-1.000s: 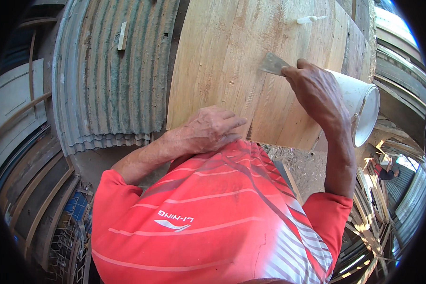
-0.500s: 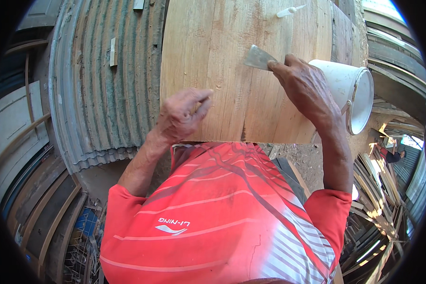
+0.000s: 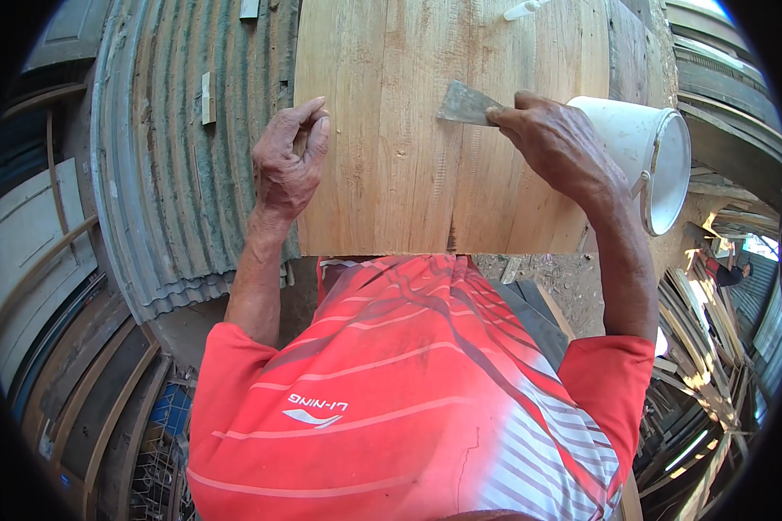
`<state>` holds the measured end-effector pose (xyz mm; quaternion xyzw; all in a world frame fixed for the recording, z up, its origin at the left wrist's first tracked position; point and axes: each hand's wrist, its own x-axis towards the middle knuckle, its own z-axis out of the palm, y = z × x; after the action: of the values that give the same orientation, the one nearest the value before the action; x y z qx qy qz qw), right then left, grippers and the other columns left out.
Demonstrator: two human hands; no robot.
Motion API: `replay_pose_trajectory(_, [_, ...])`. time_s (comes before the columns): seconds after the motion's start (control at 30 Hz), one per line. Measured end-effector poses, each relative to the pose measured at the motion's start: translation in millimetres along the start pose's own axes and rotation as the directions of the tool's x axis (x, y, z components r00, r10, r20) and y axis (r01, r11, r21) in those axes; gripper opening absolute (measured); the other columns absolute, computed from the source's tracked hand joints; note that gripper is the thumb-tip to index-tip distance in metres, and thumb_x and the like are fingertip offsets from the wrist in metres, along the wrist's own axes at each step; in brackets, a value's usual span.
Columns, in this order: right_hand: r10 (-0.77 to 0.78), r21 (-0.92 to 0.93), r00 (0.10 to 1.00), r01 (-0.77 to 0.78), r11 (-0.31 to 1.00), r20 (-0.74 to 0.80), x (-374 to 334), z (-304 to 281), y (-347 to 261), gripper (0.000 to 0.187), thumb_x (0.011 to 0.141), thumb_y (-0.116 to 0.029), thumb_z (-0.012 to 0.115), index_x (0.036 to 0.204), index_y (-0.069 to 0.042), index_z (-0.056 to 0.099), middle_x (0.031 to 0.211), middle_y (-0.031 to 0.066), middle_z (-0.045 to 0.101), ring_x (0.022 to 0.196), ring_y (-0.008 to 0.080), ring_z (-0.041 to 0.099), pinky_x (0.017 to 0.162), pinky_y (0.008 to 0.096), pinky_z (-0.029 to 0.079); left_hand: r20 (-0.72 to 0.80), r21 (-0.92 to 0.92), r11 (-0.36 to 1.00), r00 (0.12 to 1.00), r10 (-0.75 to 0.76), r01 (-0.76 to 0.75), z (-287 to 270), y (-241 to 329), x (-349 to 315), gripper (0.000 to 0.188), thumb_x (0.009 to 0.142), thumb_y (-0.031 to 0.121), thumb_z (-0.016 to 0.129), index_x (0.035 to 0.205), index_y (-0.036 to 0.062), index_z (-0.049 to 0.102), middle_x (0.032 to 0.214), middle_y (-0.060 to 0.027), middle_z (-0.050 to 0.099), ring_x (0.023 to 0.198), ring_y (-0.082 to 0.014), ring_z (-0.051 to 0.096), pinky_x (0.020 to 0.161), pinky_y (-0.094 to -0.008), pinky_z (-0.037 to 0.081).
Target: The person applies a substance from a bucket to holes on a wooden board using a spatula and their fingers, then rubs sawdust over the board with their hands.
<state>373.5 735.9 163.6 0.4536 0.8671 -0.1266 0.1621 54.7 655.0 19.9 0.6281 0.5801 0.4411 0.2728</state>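
My right hand [image 3: 560, 143] grips a putty knife [image 3: 467, 103], its flat metal blade pointing left over a pale board [image 3: 408, 195] made of several joined planks. The hand covers the handle. Over the board's left edge, my left hand [image 3: 291, 161] is closed, with thumb and fingertips drawn together; anything between them is too small to make out. Tiny crumbs and a rough patch show on the wood. A whitish translucent nozzle-like piece [image 3: 523, 10] lies at the board's far side.
A white bucket [image 3: 621, 130] lies on its side right of my right hand, mouth facing right. Corrugated metal sheeting [image 3: 174, 174] with a small wood block [image 3: 208, 97] on it borders the board's left. Timber [image 3: 695, 339] is piled at the right, near another person [image 3: 728, 273].
My left hand has moved left and farther away, from over the board to its left edge. The putty knife has shifted slightly left, still in my right hand.
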Motion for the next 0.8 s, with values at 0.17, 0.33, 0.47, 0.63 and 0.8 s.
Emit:
replay_pose_trajectory(0.17, [0.050,0.031,0.999,-0.050,0.998,0.002,-2.5,-7.5,8.3,0.017,0.101,-0.015,0.059,0.110,-0.009,0.073,0.092,0.0142,0.065,0.088,0.0352,0.070,0.075,0.0473,0.054,-0.058,-0.031,0.998,0.997,-0.047,0.045,8.9,-9.7,-4.1,0.022,0.102,0.008,0.070,0.123,0.0033,0.072,0.098,-0.0028,0.073,0.085,-0.0092,0.065,0.076,-0.0261,0.054])
replay_pose_trajectory(0.33, [-0.030,0.071,0.984,0.043,0.997,-0.175,37.6,-5.5,0.8,0.018,0.103,-0.020,0.061,0.110,-0.009,0.072,0.093,0.0150,0.066,0.087,0.0357,0.070,0.075,0.0474,0.053,-0.101,-0.034,0.997,0.992,-0.069,0.066,11.4,-8.5,-1.1,0.021,0.099,0.007,0.073,0.119,0.0041,0.072,0.090,-0.0048,0.069,0.078,-0.0126,0.066,0.070,-0.0288,0.054])
replay_pose_trajectory(0.47, [-0.125,-0.014,0.970,0.125,0.992,-0.209,84.6,-13.1,-4.0,0.017,0.103,-0.020,0.061,0.106,-0.009,0.074,0.092,0.0146,0.068,0.090,0.0343,0.070,0.076,0.0462,0.054,-0.103,-0.013,1.000,0.994,-0.030,0.029,11.3,-9.6,1.0,0.019,0.100,0.008,0.072,0.119,0.0049,0.073,0.088,-0.0013,0.066,0.076,-0.0090,0.061,0.068,-0.0259,0.050])
replay_pose_trajectory(0.63, [-0.091,-0.076,0.996,0.090,0.993,-0.015,88.1,-28.3,15.0,0.020,0.103,-0.022,0.063,0.114,-0.014,0.078,0.097,0.0111,0.072,0.095,0.0313,0.070,0.083,0.0443,0.055,-0.142,-0.038,0.999,0.990,0.001,-0.007,14.9,-15.6,-2.5,0.019,0.100,0.007,0.072,0.119,0.0048,0.073,0.087,0.0000,0.064,0.075,-0.0075,0.058,0.066,-0.0246,0.048])
replay_pose_trajectory(0.8, [-0.019,-0.037,0.996,0.016,0.999,-0.084,87.6,-43.7,27.0,0.024,0.106,-0.024,0.063,0.119,-0.012,0.078,0.098,0.0115,0.072,0.093,0.0307,0.070,0.086,0.0447,0.054,-0.135,-0.041,0.999,0.991,0.001,-0.007,15.3,-9.7,2.6,0.019,0.099,0.005,0.072,0.119,0.0046,0.072,0.087,-0.0005,0.064,0.076,-0.0078,0.060,0.068,-0.0247,0.049])
